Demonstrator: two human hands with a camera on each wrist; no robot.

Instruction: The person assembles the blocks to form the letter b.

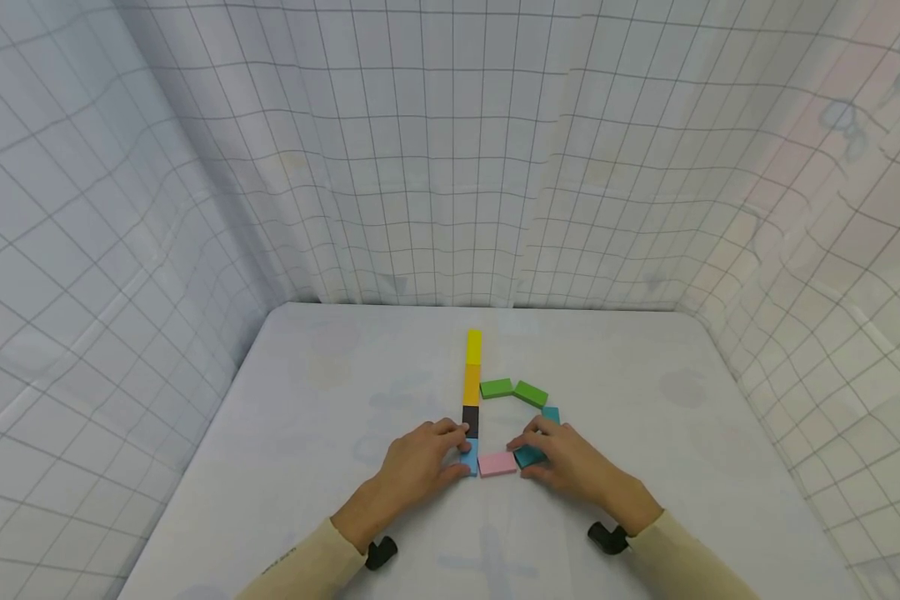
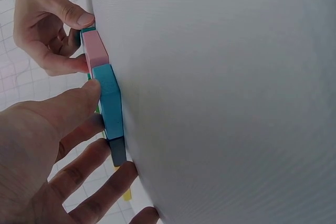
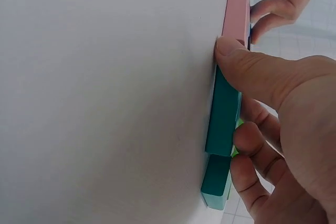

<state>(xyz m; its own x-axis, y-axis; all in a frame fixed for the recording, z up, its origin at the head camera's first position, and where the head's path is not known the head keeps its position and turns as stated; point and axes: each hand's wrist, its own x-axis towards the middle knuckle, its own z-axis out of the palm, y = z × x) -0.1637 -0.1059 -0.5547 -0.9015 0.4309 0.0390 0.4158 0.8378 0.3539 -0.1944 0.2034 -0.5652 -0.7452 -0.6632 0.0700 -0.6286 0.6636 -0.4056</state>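
Note:
Flat colored blocks lie on the table as a straight column with a loop on its right. My left hand (image 1: 420, 458) holds the light blue block (image 2: 109, 100) at the column's near end, thumb and index finger on it, other fingers spread. My right hand (image 1: 570, 462) grips a dark teal block (image 3: 224, 111) between thumb and fingers, partly covering it. Between the hands a pink block (image 1: 497, 464) joins these two blocks. Above the light blue block come a black block (image 1: 470, 421), an orange block (image 1: 472, 385) and a yellow block (image 1: 474, 347).
Two green blocks (image 1: 497, 388) form the loop's far side. Another teal block (image 1: 551, 414) stands at its right, partly behind my right hand. White table (image 1: 330, 383) surrounds the blocks, with checked curtains (image 1: 457, 167) at the back and sides. Dark devices (image 1: 607, 537) sit at both wrists.

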